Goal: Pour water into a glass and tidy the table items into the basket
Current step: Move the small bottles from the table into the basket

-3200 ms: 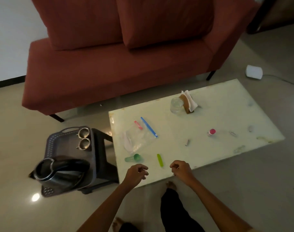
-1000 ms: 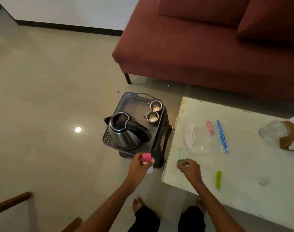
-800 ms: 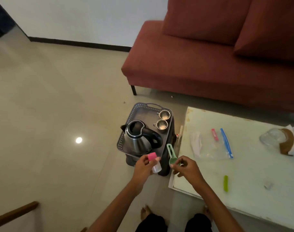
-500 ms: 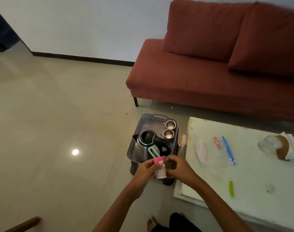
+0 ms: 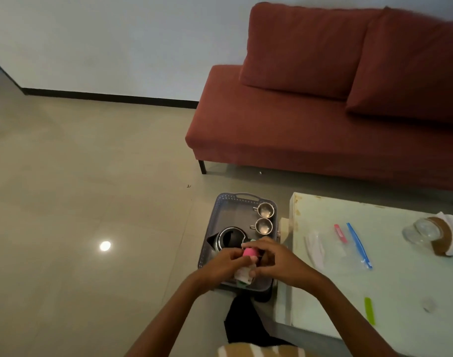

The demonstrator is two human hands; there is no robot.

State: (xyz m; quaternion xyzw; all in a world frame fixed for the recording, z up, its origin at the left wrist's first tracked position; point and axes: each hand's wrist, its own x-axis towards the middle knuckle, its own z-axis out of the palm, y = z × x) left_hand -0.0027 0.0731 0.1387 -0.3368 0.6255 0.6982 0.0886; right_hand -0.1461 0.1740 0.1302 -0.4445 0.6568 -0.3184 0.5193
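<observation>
Red sofa (image 5: 284,135) with two cushions (image 5: 305,47) stands seemingly against a white wall (image 5: 117,42).

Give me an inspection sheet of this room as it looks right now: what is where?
Surface: pale green table; grey basket beside it.
Job's things: kettle and steel cups in the basket; glass on the table beside a napkin holder; pink-capped bottle held over the basket.
Clutter: zip bag, pink strip and green clip on the table.
Hands: left hand and right hand both grip the bottle.
Cables: nothing seen.
Surroundings: red sofa, tiled floor, white wall.
</observation>
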